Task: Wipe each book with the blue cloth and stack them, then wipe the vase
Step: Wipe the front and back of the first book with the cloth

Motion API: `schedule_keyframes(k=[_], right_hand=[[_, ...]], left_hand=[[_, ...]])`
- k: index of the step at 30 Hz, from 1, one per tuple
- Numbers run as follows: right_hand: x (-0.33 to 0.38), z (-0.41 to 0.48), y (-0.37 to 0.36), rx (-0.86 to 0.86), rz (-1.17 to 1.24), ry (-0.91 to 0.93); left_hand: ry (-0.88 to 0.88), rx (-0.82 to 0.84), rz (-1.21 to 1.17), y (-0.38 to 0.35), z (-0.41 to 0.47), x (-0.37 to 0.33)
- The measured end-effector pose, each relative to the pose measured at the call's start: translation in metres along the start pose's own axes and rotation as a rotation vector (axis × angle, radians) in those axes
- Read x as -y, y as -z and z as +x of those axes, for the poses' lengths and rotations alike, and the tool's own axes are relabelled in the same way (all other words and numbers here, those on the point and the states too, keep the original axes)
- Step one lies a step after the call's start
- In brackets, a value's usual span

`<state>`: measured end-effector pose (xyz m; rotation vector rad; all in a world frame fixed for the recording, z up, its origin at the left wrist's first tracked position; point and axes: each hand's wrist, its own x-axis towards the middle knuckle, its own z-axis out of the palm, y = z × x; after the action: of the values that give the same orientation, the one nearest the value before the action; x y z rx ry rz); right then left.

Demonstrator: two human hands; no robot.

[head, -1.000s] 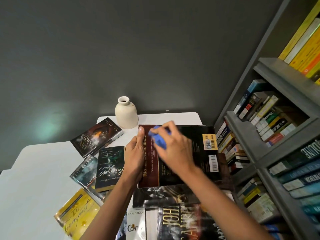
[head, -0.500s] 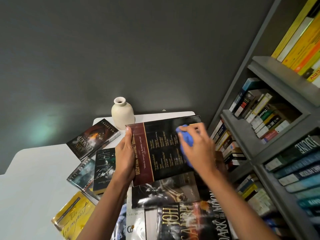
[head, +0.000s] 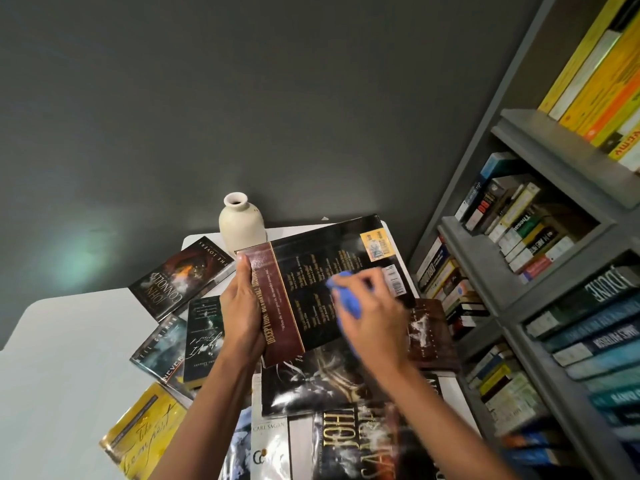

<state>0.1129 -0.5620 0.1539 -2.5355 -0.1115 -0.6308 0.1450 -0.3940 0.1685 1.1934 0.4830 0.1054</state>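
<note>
My left hand grips the dark red spine of a large black hardcover book, holding it tilted above the table. My right hand presses a bunched blue cloth against the middle of its back cover. A cream ceramic vase stands upright just beyond the book's top left corner. Several other books lie scattered on the white table: a John Connolly paperback, a dark green one, a yellow one and a brown one under my right wrist.
A grey bookshelf packed with books rises along the right side, close to the table's edge. A dark grey wall stands behind the table. More books overlap near my forearms at the front.
The cloth swept from the book's left part to its right side and has come back toward the middle. The book has been lifted and tilted, its top edge now nearer the vase.
</note>
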Motion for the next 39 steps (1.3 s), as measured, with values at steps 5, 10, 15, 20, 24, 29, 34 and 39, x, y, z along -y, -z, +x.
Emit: schedule_keyframes(k=[5,10,15,20,24,29,34,39], right_hand=[[0.016,-0.011,0.001,0.121,0.049,0.218],[-0.05,0.034,0.033,-0.068,-0.073,-0.129],[-0.023,0.085,0.026,-0.17,-0.105,-0.09],[0.04,0.051,-0.005,-0.046,-0.016,0.18],[0.03,0.019,-0.002,0.122,0.097,0.313],[0.043,0.047,-0.002,0.035,0.096,0.229],[0.064,0.046,-0.012,-0.011,0.076,0.207],[0.065,0.022,-0.015,0.0,0.095,0.15]], left_hand=[[0.005,0.017,0.004,-0.001,-0.004,0.001],[0.022,0.059,0.002,0.007,-0.005,-0.002],[0.014,0.098,0.042,-0.004,-0.009,-0.002],[0.002,0.149,0.078,-0.015,-0.012,0.001],[0.05,0.169,0.052,-0.005,-0.013,0.005],[0.056,0.205,0.043,-0.009,-0.014,0.004],[0.104,0.239,-0.038,-0.013,-0.012,0.006],[0.102,0.268,-0.087,-0.011,-0.012,0.017]])
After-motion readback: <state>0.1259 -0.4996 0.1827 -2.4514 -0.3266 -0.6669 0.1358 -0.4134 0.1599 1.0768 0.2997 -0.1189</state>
